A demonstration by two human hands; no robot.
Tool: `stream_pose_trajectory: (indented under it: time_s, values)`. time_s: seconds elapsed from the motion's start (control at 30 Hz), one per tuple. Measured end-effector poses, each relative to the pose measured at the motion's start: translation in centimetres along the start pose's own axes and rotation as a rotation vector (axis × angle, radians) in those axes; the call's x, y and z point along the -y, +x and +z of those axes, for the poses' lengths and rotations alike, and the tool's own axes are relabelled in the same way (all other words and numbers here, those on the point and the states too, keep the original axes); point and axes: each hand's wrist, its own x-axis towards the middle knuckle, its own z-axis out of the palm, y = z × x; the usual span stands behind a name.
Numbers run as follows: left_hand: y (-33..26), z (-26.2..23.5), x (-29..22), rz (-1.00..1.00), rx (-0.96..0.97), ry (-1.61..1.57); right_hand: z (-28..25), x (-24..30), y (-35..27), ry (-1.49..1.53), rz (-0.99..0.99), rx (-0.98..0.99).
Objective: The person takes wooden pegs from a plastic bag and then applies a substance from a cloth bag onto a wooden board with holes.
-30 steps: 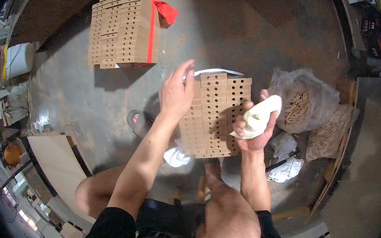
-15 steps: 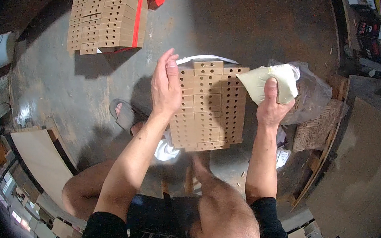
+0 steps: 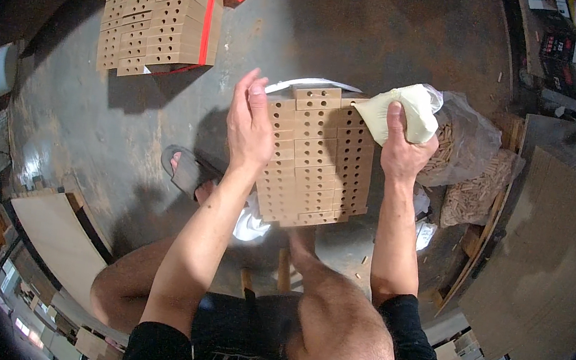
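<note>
The left hand (image 3: 250, 126) lay flat, fingers together and gripping nothing, against the left edge of a stack (image 3: 316, 156) of tan wooden strips, each drilled with rows of small holes. The right hand (image 3: 401, 149) was closed round a soft, cream-coloured plastic bag (image 3: 402, 115), squeezed at the far right corner of the stack; the bag's nozzle, if any, could not be made out. The stack stood in front of the seated person, between both hands, its strips stepped unevenly so their ends made a ragged edge. A white band (image 3: 307, 84) curved out from behind its far side, mostly hidden.

Right of the bag sat a clear sack (image 3: 466, 146) of short pale wooden dowels, with a second heap (image 3: 479, 196) just beyond it, the plastic crumpled and glossy. Near the left hand a foot in a grey sandal (image 3: 185, 169) rested on the floor (image 3: 129, 124), a dark, stained, faintly shiny concrete. Something white (image 3: 252, 224) showed under the stack's near edge, too covered to identify.

Far left stood a second bundle (image 3: 161, 13) of the same drilled strips, bound with red strap (image 3: 212, 9) knotted at its far corner. Flat brown boards (image 3: 551, 263) lay to the right, bent by the lens, and a pale panel (image 3: 58, 238) lay near left, both cut off in the dark rim.
</note>
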Motion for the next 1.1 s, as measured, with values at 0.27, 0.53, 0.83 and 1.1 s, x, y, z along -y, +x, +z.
stream_pose_trajectory:
  time_s: [0.27,0.53,0.83,1.1]
  values:
    - [-0.1,-0.1,-0.2,-0.001,0.028,0.029,0.0,-0.8,-0.1,-0.076,-0.108,0.028]
    - [-0.1,-0.1,-0.1,-0.018,0.029,0.021,-1.7,1.4,0.2,0.020,-0.048,-0.109]
    - [0.0,-0.1,0.0,0.004,0.016,0.002,-1.1,0.0,0.7,-0.030,-0.072,-0.077]
    - [0.0,0.1,-0.2,-0.006,0.018,-0.005,-0.9,-0.6,0.7,-0.112,-0.153,-0.020]
